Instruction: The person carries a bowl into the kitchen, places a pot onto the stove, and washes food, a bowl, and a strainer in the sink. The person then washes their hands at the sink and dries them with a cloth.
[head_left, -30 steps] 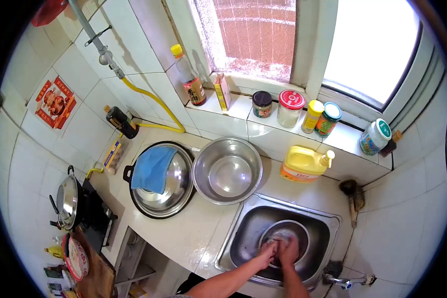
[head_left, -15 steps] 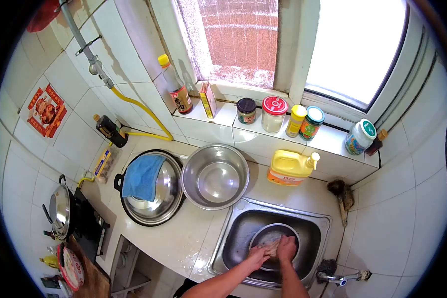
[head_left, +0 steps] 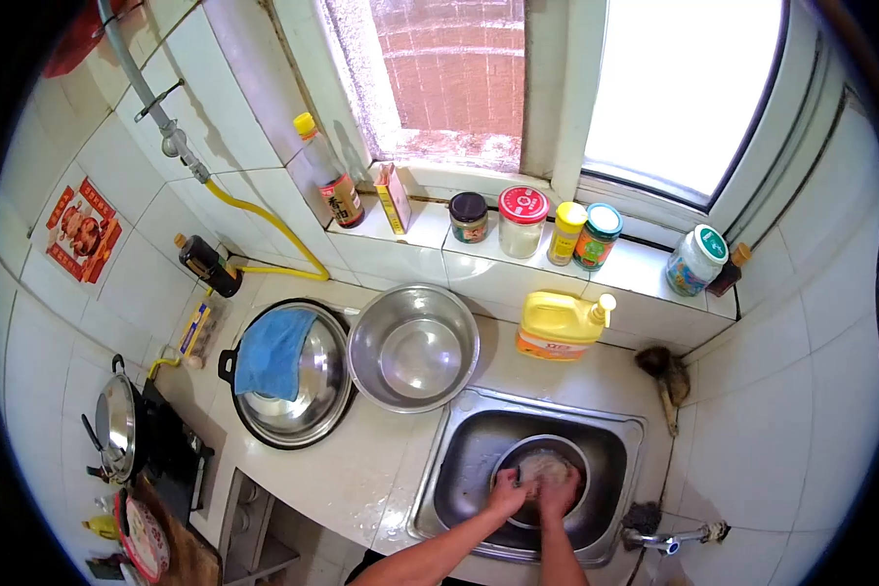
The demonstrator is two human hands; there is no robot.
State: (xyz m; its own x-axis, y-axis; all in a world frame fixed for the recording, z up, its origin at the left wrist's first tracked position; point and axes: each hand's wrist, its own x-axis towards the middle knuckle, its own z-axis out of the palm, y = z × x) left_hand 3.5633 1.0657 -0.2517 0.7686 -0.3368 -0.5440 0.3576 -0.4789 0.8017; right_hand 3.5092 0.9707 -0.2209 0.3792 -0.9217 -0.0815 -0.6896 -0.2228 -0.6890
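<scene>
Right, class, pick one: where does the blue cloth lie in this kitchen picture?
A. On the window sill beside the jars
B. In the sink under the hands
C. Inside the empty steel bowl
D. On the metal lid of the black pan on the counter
D: the blue cloth is draped over the metal lid of the black pan, left of the steel bowl.

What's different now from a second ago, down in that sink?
Both hands, left hand and right hand, stay pressed on the pale lump in the bowl, kneading; their grip only shifted slightly. Nothing was let go. The empty steel basin and yellow jug stayed put; only the view drifted.
</scene>
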